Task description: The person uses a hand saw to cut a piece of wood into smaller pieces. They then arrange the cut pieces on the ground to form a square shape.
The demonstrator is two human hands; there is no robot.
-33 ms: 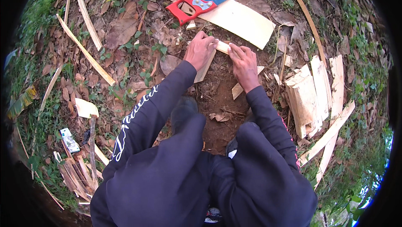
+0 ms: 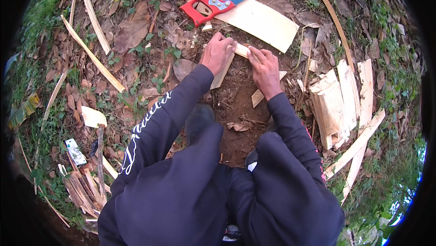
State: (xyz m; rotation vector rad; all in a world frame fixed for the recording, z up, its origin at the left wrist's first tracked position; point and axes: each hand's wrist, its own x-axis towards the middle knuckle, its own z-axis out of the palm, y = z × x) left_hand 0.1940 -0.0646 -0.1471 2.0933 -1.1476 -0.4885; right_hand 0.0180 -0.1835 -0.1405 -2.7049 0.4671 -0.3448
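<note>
I crouch over bare soil with both hands low in front of me. My left hand (image 2: 218, 53) is curled around a pale wood strip (image 2: 221, 76) that slants down from under its palm. My right hand (image 2: 265, 69) presses its fingers on a small pale wood piece (image 2: 241, 50) that lies between the two hands, touching the left fingers. A short offcut (image 2: 260, 96) lies beside my right wrist. Just beyond the hands lies a handsaw with a red handle (image 2: 204, 7) and a blue blade, resting on a pale flat board (image 2: 265, 21).
A stack of split wood pieces (image 2: 334, 103) lies at the right, with long slats (image 2: 359, 148) below it. Long thin strips (image 2: 93, 57) lie at the left among dry leaves. A bundle of sticks (image 2: 84, 187) sits at lower left. Grass rings the patch.
</note>
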